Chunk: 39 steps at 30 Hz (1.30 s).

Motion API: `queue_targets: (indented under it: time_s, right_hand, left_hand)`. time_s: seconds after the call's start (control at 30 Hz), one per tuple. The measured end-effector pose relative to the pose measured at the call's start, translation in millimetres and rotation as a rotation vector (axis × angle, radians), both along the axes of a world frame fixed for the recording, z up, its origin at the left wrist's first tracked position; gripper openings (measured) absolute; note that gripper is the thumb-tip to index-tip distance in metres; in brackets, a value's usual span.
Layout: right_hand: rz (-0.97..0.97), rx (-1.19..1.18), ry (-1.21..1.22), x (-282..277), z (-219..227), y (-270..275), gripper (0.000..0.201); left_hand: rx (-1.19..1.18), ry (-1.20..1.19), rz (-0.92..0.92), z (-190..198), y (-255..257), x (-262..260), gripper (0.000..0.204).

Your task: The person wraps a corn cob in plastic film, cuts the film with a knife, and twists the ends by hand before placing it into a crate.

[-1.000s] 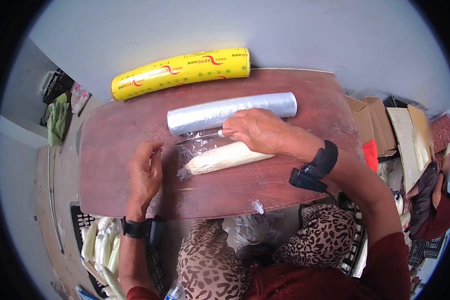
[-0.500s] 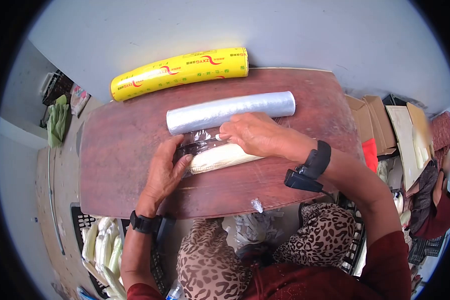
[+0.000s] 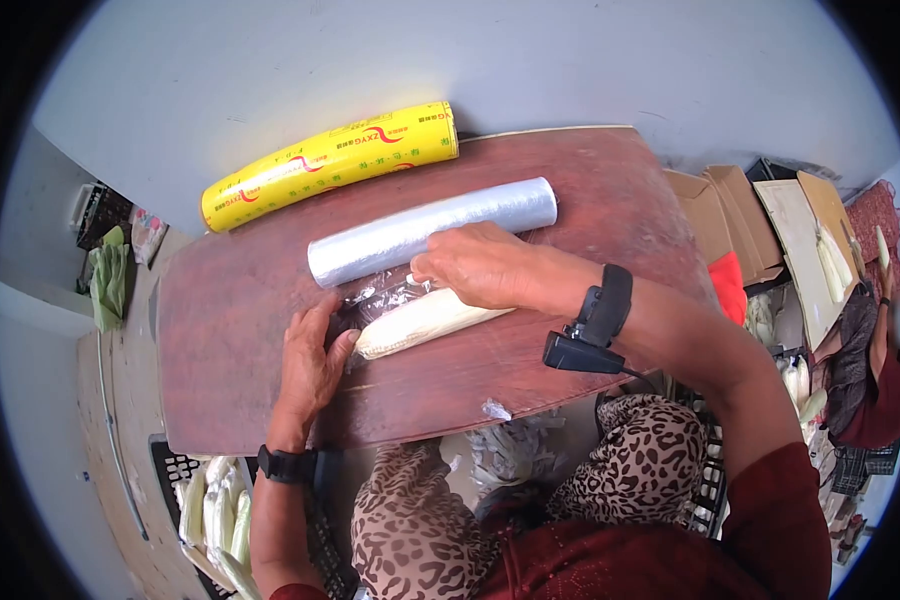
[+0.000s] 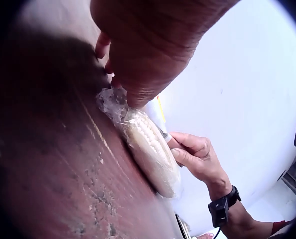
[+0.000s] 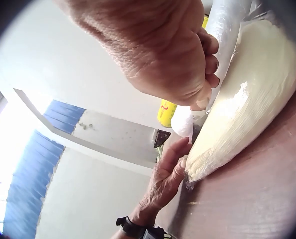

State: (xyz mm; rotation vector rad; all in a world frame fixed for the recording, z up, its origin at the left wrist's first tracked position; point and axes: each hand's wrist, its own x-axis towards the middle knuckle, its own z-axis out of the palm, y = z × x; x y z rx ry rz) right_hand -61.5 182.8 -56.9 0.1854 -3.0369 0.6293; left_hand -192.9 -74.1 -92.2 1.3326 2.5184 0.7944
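An ear of corn (image 3: 425, 322) with pale husk lies on the table under clear plastic film (image 3: 380, 292) that runs from a roll of cling film (image 3: 425, 232). My right hand (image 3: 485, 268) grips a knife (image 3: 412, 280) by its white handle, between roll and corn; the fingers hide most of it. My left hand (image 3: 312, 362) is at the corn's left tip, thumb and fingers spread over the film's edge. In the left wrist view, crumpled film (image 4: 112, 102) gathers under that hand at the corn's tip.
A yellow printed roll (image 3: 330, 165) lies along the back edge by the wall. A scrap of film (image 3: 496, 409) is at the table's front edge. Crates with wrapped corn (image 3: 218, 515) stand below left; cardboard boxes (image 3: 740, 225) and another person's arm (image 3: 882, 340) are at right.
My left hand has moved right and forward onto the film at the corn's tip. The knife in my right hand has moved slightly left, its blade now hidden. The head view has shifted slightly.
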Motion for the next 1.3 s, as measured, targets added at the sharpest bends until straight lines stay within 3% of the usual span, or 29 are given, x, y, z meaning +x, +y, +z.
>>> queue_targets:
  time_s: [0.67,0.83,0.93,1.03,1.2,1.3]
  right_hand:
    - [-0.153,0.031,-0.231,80.8,18.1,88.6,0.018]
    - [-0.157,0.015,-0.146,122.8,17.6,118.7,0.019]
    - [-0.136,-0.134,-0.011,153.7,3.9,141.0,0.020]
    - [-0.262,0.029,-0.119,184.3,25.9,147.2,0.012]
    - [-0.316,0.043,-0.147,235.8,36.4,163.0,0.014]
    - [-0.377,-0.050,-0.043,257.0,16.1,165.1,0.016]
  left_hand:
    - [-0.039,0.061,-0.015,1.6,3.1,0.8,0.049]
    - [-0.038,0.067,-0.029,-0.4,2.7,0.2,0.051]
    - [-0.041,0.064,-0.031,0.8,3.3,0.6,0.051]
    - [-0.031,0.066,-0.037,-0.9,2.1,-1.7,0.051]
    - [-0.126,-0.055,0.048,8.7,2.0,-2.9,0.048]
    - [0.127,0.161,-0.079,7.0,8.0,0.8,0.045]
